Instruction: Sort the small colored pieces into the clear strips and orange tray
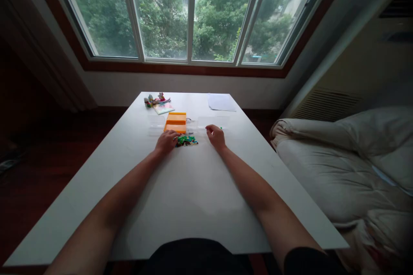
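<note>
A small heap of green, teal and dark pieces (186, 140) lies on the white table, too small to name one by one. My left hand (166, 142) rests at the heap's left edge, palm down, with its fingers stretched towards the pieces. To the right of the heap, my right hand (216, 136) has its fingers curled together in front of a clear plastic tray (206, 121). Whatever those fingers hold, if anything, is too small to see. Just behind the heap stands an orange two-part tray (176, 128), close to my left fingertips.
Another clear tray (156, 122) sits left of the orange one. Colourful small figures (151, 101) and a printed booklet (164, 108) lie at the table's far left. White paper sheets (222, 102) are at the far right. A padded couch (322, 159) stands beside the table.
</note>
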Motion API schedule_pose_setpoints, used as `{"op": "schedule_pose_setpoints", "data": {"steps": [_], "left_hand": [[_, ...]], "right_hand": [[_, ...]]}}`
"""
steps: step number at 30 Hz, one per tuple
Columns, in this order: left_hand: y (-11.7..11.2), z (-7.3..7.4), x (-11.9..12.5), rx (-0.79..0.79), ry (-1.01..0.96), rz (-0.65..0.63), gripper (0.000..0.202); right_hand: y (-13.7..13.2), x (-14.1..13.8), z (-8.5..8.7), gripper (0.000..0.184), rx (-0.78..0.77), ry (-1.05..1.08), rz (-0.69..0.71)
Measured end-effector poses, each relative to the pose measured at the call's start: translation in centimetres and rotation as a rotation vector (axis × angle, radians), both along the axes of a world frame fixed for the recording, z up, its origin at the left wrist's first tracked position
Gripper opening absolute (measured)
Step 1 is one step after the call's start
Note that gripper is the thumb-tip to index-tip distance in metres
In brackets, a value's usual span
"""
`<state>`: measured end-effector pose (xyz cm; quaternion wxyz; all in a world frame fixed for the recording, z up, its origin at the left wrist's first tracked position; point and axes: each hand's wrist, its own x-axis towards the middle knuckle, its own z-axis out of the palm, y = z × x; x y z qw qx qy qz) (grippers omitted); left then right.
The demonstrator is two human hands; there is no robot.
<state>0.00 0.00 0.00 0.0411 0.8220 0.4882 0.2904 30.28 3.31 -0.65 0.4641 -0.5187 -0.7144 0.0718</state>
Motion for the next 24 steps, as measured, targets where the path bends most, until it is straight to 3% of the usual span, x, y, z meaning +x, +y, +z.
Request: {"op": "schedule_pose_setpoints", "data": {"steps": [4,11,24], "left_hand": [[1.0,-0.8,-1.7,-0.011,-0.037,0.123,0.029],[1.9,-1.6,-2.5,-0.083,-0.046,0.117,0.023],[1.7,-1.6,-2.6,-0.033,-0.027,0.201,0.021]], "right_hand": [[-0.2,-0.2,-0.1,0.024,-0.032,-0.053,0.056],[-0.3,-0.1,0.0,0.024,-0.071,-0.066,0.037],[0.0,-0.1,-0.5,0.024,-0.070,-0.094,0.050]]}}
